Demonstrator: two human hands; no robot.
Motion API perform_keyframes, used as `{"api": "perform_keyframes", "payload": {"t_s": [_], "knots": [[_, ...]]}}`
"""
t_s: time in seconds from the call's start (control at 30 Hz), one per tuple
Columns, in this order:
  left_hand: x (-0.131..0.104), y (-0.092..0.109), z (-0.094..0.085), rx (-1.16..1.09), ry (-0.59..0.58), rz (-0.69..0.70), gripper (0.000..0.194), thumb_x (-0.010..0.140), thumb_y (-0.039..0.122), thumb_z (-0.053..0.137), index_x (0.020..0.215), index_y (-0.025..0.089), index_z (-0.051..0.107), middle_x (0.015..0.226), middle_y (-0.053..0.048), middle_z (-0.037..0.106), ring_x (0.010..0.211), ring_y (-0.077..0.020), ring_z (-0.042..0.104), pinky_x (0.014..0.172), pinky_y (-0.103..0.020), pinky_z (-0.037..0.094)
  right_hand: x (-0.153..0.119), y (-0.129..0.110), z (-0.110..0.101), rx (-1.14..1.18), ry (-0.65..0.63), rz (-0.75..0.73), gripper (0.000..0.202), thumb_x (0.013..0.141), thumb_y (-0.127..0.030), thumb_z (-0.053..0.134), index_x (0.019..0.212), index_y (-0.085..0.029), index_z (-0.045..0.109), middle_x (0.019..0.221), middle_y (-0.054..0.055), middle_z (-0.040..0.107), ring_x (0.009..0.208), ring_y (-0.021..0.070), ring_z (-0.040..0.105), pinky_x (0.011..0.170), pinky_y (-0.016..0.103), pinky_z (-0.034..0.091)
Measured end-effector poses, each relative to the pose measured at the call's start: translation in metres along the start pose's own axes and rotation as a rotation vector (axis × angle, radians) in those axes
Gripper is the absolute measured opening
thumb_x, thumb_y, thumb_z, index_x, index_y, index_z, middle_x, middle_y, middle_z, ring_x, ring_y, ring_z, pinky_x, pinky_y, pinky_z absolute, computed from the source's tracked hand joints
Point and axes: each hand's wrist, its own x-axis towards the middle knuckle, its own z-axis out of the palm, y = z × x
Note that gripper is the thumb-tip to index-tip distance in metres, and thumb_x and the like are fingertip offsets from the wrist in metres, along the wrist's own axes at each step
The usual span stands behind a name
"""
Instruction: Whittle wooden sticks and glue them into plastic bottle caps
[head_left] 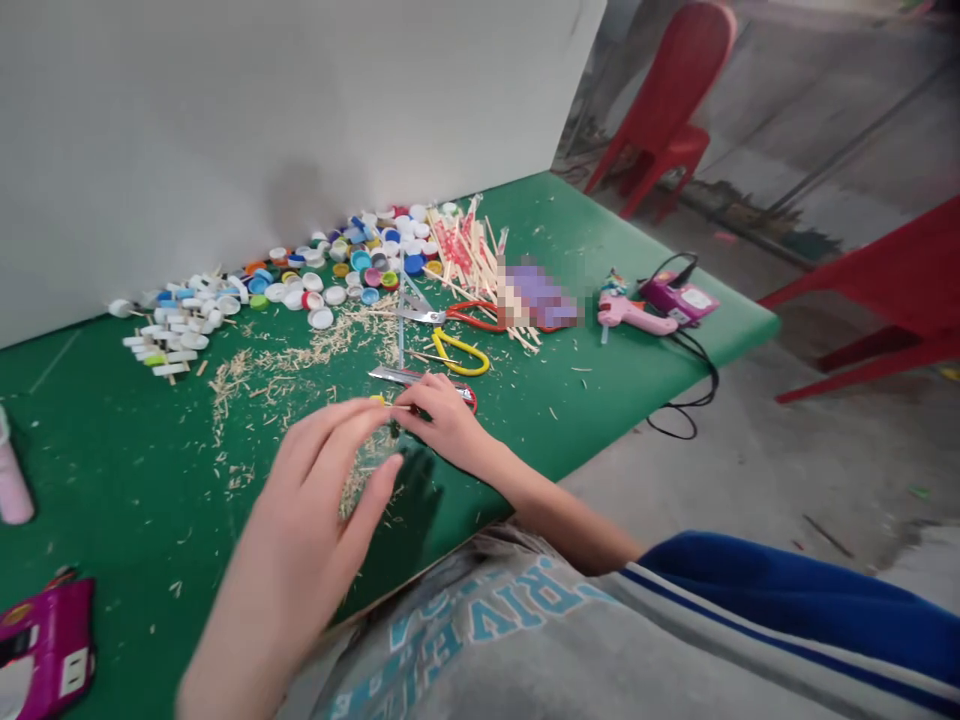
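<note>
In the middle of the head view, my right hand (448,422) is closed in a pinch on a thin wooden stick (403,407). My left hand (300,510) is nearer the camera, its fingers stretched toward the stick's left end and its thumb held apart. A small yellow piece (377,399) shows just behind the left fingertips; its kind and whether I touch it cannot be made out. Right behind my right hand lies a utility knife (397,377), partly covered. Scissors with red handles (431,315) and a yellow-handled tool (461,355) are beyond it.
Wood shavings (300,355) litter the green table (150,500). Bottle caps (322,275) and wooden sticks (469,250) are heaped at the back, beside joined white pieces (176,325). A pink glue gun (637,315) and cabled purple box (679,298) stand right; another purple box (52,640) is front left.
</note>
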Motion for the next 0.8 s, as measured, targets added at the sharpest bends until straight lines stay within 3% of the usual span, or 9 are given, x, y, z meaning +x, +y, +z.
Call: {"api": "perform_keyframes", "payload": {"t_s": [0.07, 0.1, 0.17, 0.27, 0.4, 0.5, 0.6, 0.7, 0.8], "knots": [[0.063, 0.009, 0.019, 0.065, -0.04, -0.068, 0.045, 0.089, 0.033, 0.055, 0.133, 0.024, 0.045, 0.132, -0.01, 0.051, 0.123, -0.0256, 0.048, 0.104, -0.047, 0.044, 0.0, 0.001, 0.001, 0.001, -0.022, -0.012, 0.02, 0.091, -0.036, 0.056, 0.084, -0.018, 0.062, 0.075, 0.001, 0.059, 0.081, 0.0152, 0.051, 0.079, 0.03, 0.037], [0.083, 0.011, 0.027, 0.09, -0.057, -0.095, 0.045, 0.09, 0.033, 0.053, 0.133, 0.021, 0.044, 0.13, -0.011, 0.052, 0.123, -0.0265, 0.048, 0.103, -0.048, 0.044, 0.0, 0.001, 0.001, 0.001, -0.029, -0.025, 0.021, 0.091, -0.036, 0.056, 0.083, -0.018, 0.062, 0.075, 0.001, 0.059, 0.081, 0.015, 0.051, 0.078, 0.03, 0.038], [0.099, 0.011, 0.039, 0.08, -0.076, -0.057, 0.037, 0.093, 0.03, 0.048, 0.129, 0.02, 0.047, 0.121, -0.01, 0.057, 0.115, -0.0242, 0.052, 0.099, -0.045, 0.047, -0.001, 0.001, 0.002, -0.005, -0.033, -0.051, 0.021, 0.091, -0.036, 0.057, 0.081, -0.018, 0.063, 0.074, 0.001, 0.059, 0.079, 0.0142, 0.052, 0.078, 0.029, 0.038], [0.084, 0.005, 0.05, 0.034, -0.052, -0.125, 0.032, 0.094, 0.03, 0.046, 0.125, 0.021, 0.049, 0.117, -0.009, 0.059, 0.11, -0.0218, 0.055, 0.096, -0.042, 0.049, -0.001, 0.001, 0.002, -0.022, -0.018, -0.083, 0.019, 0.088, -0.036, 0.061, 0.081, -0.018, 0.063, 0.074, -0.001, 0.061, 0.077, 0.0125, 0.052, 0.078, 0.027, 0.04], [0.059, -0.002, 0.055, 0.081, 0.108, -0.228, 0.035, 0.093, 0.031, 0.046, 0.126, 0.019, 0.049, 0.114, -0.011, 0.058, 0.107, -0.0243, 0.053, 0.091, -0.043, 0.048, -0.001, 0.002, -0.004, -0.108, 0.079, -0.042, 0.018, 0.092, -0.032, 0.054, 0.085, -0.018, 0.064, 0.08, 0.002, 0.064, 0.083, 0.014, 0.052, 0.081, 0.028, 0.042], [0.048, -0.004, 0.053, 0.184, 0.236, -0.311, 0.037, 0.092, 0.032, 0.047, 0.127, 0.019, 0.05, 0.108, -0.013, 0.057, 0.101, -0.0273, 0.052, 0.085, -0.045, 0.046, -0.003, 0.005, -0.018, -0.239, 0.186, 0.046, 0.022, 0.096, -0.022, 0.044, 0.104, -0.017, 0.064, 0.098, 0.007, 0.066, 0.097, 0.0187, 0.049, 0.09, 0.036, 0.04], [0.034, -0.008, 0.052, 0.247, 0.24, -0.353, 0.041, 0.092, 0.028, 0.047, 0.132, 0.02, 0.047, 0.11, -0.015, 0.056, 0.106, -0.0295, 0.048, 0.088, -0.048, 0.042, -0.004, 0.017, -0.042, -0.388, 0.251, 0.143, 0.031, 0.094, -0.014, 0.038, 0.114, -0.017, 0.063, 0.114, 0.011, 0.062, 0.107, 0.0242, 0.043, 0.096, 0.046, 0.035], [0.024, -0.012, 0.054, 0.276, 0.232, -0.348, 0.041, 0.093, 0.029, 0.045, 0.133, 0.018, 0.045, 0.113, -0.016, 0.055, 0.109, -0.0296, 0.047, 0.092, -0.05, 0.04, 0.004, 0.041, -0.066, -0.501, 0.231, 0.211, 0.036, 0.094, -0.018, 0.037, 0.122, -0.014, 0.058, 0.121, 0.014, 0.057, 0.113, 0.0275, 0.042, 0.1, 0.049, 0.032], [0.024, -0.012, 0.058, 0.309, 0.228, -0.336, 0.041, 0.094, 0.035, 0.041, 0.129, 0.013, 0.049, 0.113, -0.017, 0.056, 0.107, -0.0286, 0.047, 0.093, -0.048, 0.04, 0.023, 0.069, -0.081, -0.563, 0.104, 0.232, 0.044, 0.09, -0.029, 0.047, 0.13, -0.011, 0.052, 0.131, 0.017, 0.05, 0.121, 0.0301, 0.041, 0.103, 0.047, 0.032]]}}
